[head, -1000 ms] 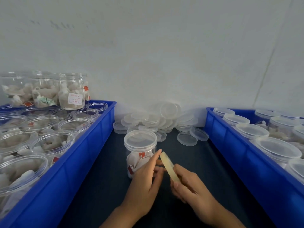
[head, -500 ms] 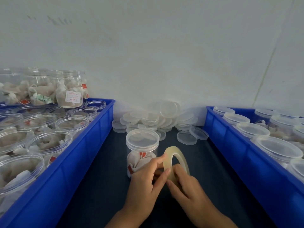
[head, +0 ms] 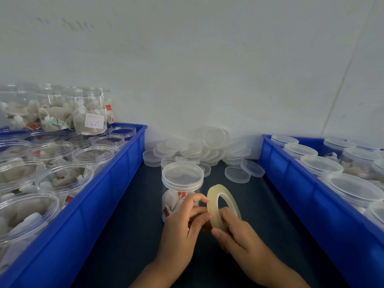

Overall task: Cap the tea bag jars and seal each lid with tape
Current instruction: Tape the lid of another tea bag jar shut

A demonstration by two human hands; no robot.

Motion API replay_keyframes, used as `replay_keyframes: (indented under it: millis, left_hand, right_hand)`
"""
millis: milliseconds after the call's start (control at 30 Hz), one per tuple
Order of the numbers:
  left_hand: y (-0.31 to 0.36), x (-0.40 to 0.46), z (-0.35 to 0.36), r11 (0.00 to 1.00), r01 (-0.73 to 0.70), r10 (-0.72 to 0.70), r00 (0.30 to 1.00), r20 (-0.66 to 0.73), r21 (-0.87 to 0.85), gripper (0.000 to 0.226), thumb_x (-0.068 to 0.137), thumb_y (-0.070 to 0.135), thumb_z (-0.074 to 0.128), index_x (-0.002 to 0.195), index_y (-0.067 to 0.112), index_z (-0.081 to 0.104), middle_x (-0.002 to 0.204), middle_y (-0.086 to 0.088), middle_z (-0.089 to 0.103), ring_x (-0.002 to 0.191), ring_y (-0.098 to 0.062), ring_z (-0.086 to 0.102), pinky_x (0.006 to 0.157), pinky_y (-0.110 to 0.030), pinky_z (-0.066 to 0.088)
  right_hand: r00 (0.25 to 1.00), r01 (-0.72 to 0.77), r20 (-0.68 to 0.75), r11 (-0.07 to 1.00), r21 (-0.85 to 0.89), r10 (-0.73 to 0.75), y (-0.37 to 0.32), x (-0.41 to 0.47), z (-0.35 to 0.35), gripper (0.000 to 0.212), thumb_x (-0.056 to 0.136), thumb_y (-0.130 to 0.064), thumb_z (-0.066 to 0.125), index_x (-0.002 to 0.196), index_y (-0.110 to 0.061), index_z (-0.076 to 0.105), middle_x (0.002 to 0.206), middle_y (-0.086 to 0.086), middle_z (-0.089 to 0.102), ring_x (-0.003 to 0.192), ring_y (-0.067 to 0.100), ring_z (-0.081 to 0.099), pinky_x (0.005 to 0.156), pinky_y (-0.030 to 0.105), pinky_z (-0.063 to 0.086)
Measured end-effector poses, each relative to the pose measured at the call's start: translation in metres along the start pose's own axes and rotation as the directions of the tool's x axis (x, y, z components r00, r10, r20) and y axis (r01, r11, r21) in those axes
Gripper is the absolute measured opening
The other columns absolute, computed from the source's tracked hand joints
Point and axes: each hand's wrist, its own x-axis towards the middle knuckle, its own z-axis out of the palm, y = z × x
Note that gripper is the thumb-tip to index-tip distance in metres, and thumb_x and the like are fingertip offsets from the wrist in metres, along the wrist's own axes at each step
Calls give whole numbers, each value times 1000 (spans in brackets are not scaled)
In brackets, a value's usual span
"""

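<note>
Both hands (head: 207, 227) curled, fingertips pinching

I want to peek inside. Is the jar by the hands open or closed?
Closed: a clear lid sits on the tea bag jar.

I see capped jar (head: 182, 183) mid-bench (head: 128, 235), loose lids (head: 199, 150) piled behind it by wall. Left crate (head: 104, 204) holds open jars; right crate (head: 311, 204) holds capped ones. Tape roll (head: 220, 206) before jar, between left hand (head: 182, 227) and right hand (head: 236, 235).

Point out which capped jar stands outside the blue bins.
The capped jar standing alone on the dark table between the bins, just behind the left hand; every other jar sits inside a bin.
</note>
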Motion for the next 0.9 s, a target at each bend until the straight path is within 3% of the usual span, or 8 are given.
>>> replay_keyframes:
  millis: [200, 500, 667, 833, 900]
  left_hand:
    - [-1, 1, -2, 1000, 6, -5, 1000, -16, 23, 8, 84, 34, 57, 89, 28, 59, 82, 15, 72, 73, -4, 70, 67, -23, 58]
    - [3, 1, -2, 999, -12, 12, 1000, -23, 34, 8, 84, 32, 58, 93, 32, 57, 83, 16, 72, 69, -2, 69, 64, -15, 55]
    - [3, 1, -2, 999, -23, 24, 999, -23, 34, 5, 87, 26, 60, 90, 30, 59, 80, 10, 73, 70, -5, 70, 62, -18, 56]
    - [-3, 0, -3, 989, -33, 36, 999, -18, 143, 23, 89, 11, 65, 84, 32, 57, 77, 9, 70, 74, -7, 69, 71, -28, 57]
    - [-4, -1, -2, 985, -50, 52, 999, -10, 165, 32, 90, 7, 64, 84, 37, 54, 77, 10, 69, 76, -5, 68, 71, -25, 56]
  right_hand:
    - [999, -20, 46, 998, -52, 22, 5, 1, 2, 10, 97, -42, 46, 98, -33, 44, 83, -1, 59, 75, 15, 58, 68, 36, 52]
    - [999, -13, 44, 998, -55, 16, 4, 0, 2, 9, 98, -41, 46, 98, -32, 44, 83, 1, 58, 75, 16, 57, 68, 37, 50]
    - [998, -26, 54, 996, -80, 30, 5, 0, 2, 7, 97, -41, 46, 99, -34, 44, 86, 0, 59, 78, 14, 58, 68, 33, 52]
    - [996, -32, 74, 993, -118, 41, 6, 2, 3, 7, 98, -38, 47, 94, -35, 42, 78, -7, 57, 71, 3, 56, 64, 24, 48]
    - [997, -27, 64, 993, -112, 34, 6, 2, 3, 7, 98, -36, 47, 93, -35, 42, 76, -7, 56, 69, 3, 54, 63, 24, 46]
